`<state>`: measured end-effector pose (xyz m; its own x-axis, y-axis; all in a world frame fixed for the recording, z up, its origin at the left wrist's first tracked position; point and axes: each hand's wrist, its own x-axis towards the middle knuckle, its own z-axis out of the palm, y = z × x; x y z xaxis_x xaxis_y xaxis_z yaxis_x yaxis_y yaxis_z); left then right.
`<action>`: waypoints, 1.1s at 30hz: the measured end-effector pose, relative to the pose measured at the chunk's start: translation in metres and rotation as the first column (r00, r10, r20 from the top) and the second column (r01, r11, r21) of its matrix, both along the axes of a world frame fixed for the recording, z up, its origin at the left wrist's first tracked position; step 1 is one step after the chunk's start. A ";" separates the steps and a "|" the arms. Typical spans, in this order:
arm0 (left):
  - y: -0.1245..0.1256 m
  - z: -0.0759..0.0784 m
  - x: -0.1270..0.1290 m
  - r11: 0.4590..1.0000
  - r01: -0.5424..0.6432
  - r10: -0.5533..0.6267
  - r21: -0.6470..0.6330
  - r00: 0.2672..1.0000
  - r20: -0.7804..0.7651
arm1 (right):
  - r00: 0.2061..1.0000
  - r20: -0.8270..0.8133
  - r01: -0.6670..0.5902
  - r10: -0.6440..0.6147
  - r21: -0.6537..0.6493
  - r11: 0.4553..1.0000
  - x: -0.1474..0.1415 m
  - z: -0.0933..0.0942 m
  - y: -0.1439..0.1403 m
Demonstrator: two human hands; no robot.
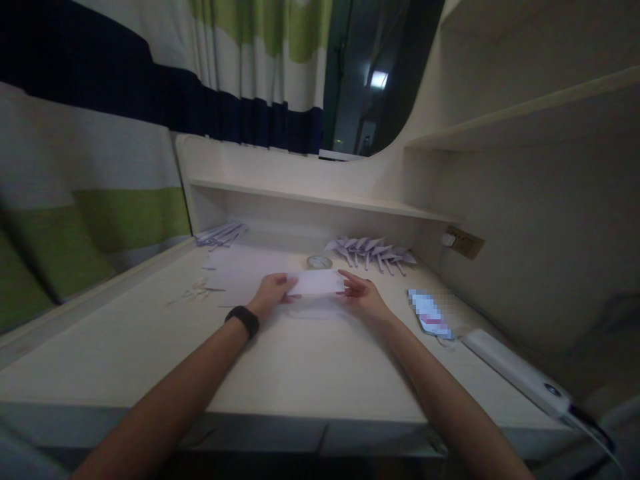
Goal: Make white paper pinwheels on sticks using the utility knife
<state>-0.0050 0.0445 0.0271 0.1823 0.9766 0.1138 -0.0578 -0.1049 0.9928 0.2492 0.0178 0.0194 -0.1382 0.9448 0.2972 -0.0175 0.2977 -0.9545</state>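
Note:
A white sheet of paper (316,283), folded or cut to a rectangle, is held level just above the desk between my two hands. My left hand (274,293), with a black band on its wrist, pinches the left end, thumb on top. At the right end, my right hand (361,293) grips the paper between thumb and fingers. Right behind the paper lies a roll of clear tape (319,262). Larger white paper sheets (250,263) lie flat beyond my left hand. Several paper pinwheels (370,252) on sticks rest in a row at the back right.
Rolled paper sticks (221,233) are piled at the back left, with small thin pieces (197,290) scattered before them. On the right lie a lit phone (429,313) and a long white device (515,370) with a cable. A low shelf (320,200) overhangs the desk's back.

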 end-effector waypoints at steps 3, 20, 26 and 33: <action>0.001 -0.002 0.002 0.997 0.073 -0.073 -0.030 0.997 0.018 | 0.990 0.130 0.061 -0.062 0.009 0.998 -0.005 -0.005 0.000; -0.010 0.004 0.006 0.951 0.309 -0.305 0.027 0.948 -0.096 | 0.990 0.102 0.106 -0.099 -0.065 0.992 -0.005 -0.003 -0.003; -0.016 0.006 0.014 0.978 0.174 -0.152 0.117 0.973 -0.173 | 0.990 -0.024 0.137 -0.140 -0.093 0.986 -0.006 -0.004 -0.002; -0.016 0.005 0.014 0.982 0.155 -0.147 0.108 0.986 -0.079 | 0.973 -0.068 0.215 -0.223 -0.104 0.971 -0.005 -0.008 0.002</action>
<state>0.0091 0.0285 0.0323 0.3378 0.9189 0.2035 -0.0116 -0.2121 0.9772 0.2447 0.0202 0.0117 0.0953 0.9738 0.2063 -0.0377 0.2106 -0.9768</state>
